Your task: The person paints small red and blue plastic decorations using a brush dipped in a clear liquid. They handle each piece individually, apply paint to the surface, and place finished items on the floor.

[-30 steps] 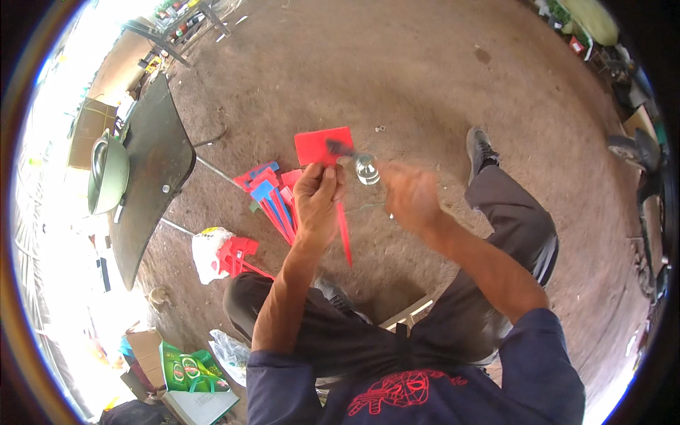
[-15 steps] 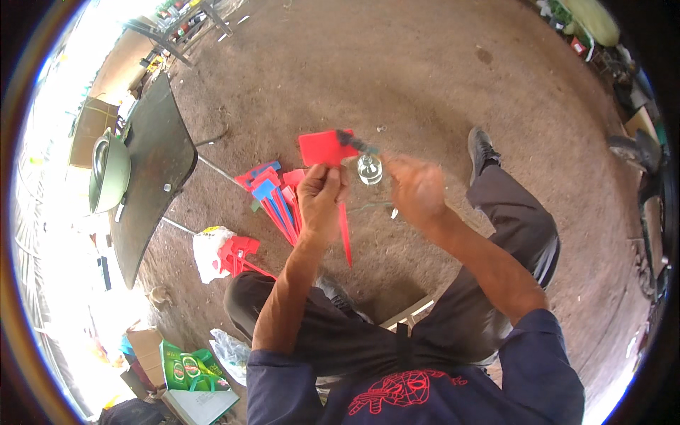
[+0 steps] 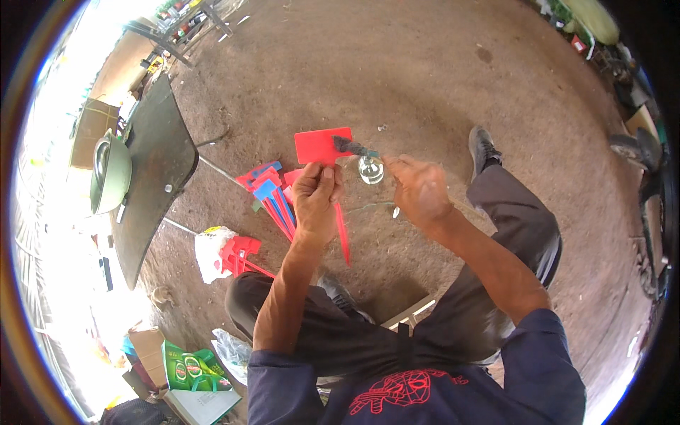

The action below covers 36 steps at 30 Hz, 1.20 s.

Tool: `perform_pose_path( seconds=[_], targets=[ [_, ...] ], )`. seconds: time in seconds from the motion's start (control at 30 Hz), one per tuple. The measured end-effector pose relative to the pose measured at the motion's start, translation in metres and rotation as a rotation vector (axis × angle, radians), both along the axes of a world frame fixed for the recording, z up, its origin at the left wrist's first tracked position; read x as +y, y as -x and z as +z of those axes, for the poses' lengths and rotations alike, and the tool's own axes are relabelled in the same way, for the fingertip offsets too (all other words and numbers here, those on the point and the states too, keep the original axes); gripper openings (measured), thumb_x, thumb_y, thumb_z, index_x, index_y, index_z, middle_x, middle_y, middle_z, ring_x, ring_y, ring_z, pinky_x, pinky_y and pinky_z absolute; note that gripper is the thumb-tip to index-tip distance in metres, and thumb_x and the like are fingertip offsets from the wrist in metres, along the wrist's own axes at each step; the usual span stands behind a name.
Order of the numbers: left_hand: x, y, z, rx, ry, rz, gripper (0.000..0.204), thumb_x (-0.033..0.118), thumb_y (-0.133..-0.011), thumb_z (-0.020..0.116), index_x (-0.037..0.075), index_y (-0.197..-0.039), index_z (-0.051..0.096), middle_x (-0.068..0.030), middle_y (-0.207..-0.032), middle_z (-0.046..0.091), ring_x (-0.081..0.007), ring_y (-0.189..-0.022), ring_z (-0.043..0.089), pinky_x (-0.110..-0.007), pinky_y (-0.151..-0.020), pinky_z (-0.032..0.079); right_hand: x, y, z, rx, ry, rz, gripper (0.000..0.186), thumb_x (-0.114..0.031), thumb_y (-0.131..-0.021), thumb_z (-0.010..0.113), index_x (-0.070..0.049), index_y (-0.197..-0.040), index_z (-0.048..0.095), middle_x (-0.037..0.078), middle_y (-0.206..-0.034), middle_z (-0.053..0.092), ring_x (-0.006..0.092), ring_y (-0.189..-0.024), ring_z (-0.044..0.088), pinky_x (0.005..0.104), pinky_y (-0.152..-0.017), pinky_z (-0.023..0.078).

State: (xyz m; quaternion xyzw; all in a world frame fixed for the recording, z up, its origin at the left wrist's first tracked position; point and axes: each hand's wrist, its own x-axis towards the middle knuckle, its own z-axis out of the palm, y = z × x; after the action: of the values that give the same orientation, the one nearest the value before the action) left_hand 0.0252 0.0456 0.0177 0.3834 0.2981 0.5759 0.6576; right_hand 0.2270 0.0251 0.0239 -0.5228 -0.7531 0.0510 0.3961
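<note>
My left hand (image 3: 316,200) is closed on a red plastic plate (image 3: 312,146) with a long pointed stake hanging below it. My right hand (image 3: 422,193), somewhat blurred, grips a brush (image 3: 351,148), whose dark bristles lie over the plate’s right part; whether they touch it I cannot tell. Just below the brush a small clear glass vessel (image 3: 370,173) with liquid or shine inside stands on the ground. Several red and blue stakes with flat heads (image 3: 267,190) lie piled left of my left hand, and a white bag (image 3: 211,256) with more red pieces lies nearer my left knee.
A dark board on metal legs (image 3: 147,205) at the left carries a pale green bowl (image 3: 103,177). A cardboard box (image 3: 145,347), green bag (image 3: 184,365) and plastic bag (image 3: 230,354) sit lower left. My legs flank the bottom middle; clutter (image 3: 630,150) lines the right edge.
The brush has shifted back and forth across the red plate, which moved slightly right, then back left. My right hand is slightly farther right than a second ago. Both hands keep their hold.
</note>
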Motion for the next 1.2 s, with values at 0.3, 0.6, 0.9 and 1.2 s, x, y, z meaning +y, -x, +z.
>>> perform_pose_path(
  seconds=[0.3, 0.6, 0.9, 1.2],
  targets=[
    [0.002, 0.003, -0.006, 0.043, -0.023, -0.021, 0.009, 0.010, -0.100, 0.054, 0.005, -0.099, 0.061, -0.0023, -0.083, 0.058, -0.0069, -0.060, 0.039, -0.023, -0.055, 0.033, -0.004, 0.008, 0.009, -0.009, -0.017, 0.024, 0.034, 0.001, -0.072, 0.060, -0.003, -0.105, 0.069, 0.014, -0.078, 0.066, 0.0335, -0.063, 0.066, 0.0413, -0.053, 0.052],
    [-0.004, -0.007, -0.014, 0.093, 0.011, 0.017, 0.008, 0.006, -0.100, 0.054, 0.004, -0.102, 0.062, -0.0033, -0.082, 0.060, -0.0072, -0.060, 0.042, -0.022, -0.054, 0.034, -0.011, 0.017, 0.010, -0.068, 0.017, 0.061, 0.036, 0.003, -0.073, 0.059, -0.002, -0.108, 0.069, 0.015, -0.079, 0.066, 0.0324, -0.063, 0.067, 0.0410, -0.052, 0.052],
    [-0.007, -0.012, -0.021, 0.082, -0.025, -0.025, 0.012, 0.004, -0.099, 0.054, 0.003, -0.106, 0.063, -0.0028, -0.082, 0.058, -0.0068, -0.060, 0.042, -0.022, -0.053, 0.033, -0.009, 0.015, 0.006, -0.020, -0.024, 0.062, 0.039, 0.000, -0.073, 0.061, -0.004, -0.111, 0.069, 0.015, -0.080, 0.067, 0.0313, -0.062, 0.066, 0.0398, -0.052, 0.051],
    [-0.011, -0.010, -0.022, 0.187, -0.043, -0.029, 0.011, 0.005, -0.098, 0.055, 0.003, -0.104, 0.063, -0.0021, -0.076, 0.057, -0.0070, -0.057, 0.039, -0.024, -0.052, 0.031, -0.005, 0.009, 0.004, -0.048, -0.026, 0.017, 0.038, -0.002, -0.073, 0.061, -0.003, -0.110, 0.068, 0.020, -0.083, 0.068, 0.0340, -0.063, 0.066, 0.0413, -0.055, 0.053]
  ],
)
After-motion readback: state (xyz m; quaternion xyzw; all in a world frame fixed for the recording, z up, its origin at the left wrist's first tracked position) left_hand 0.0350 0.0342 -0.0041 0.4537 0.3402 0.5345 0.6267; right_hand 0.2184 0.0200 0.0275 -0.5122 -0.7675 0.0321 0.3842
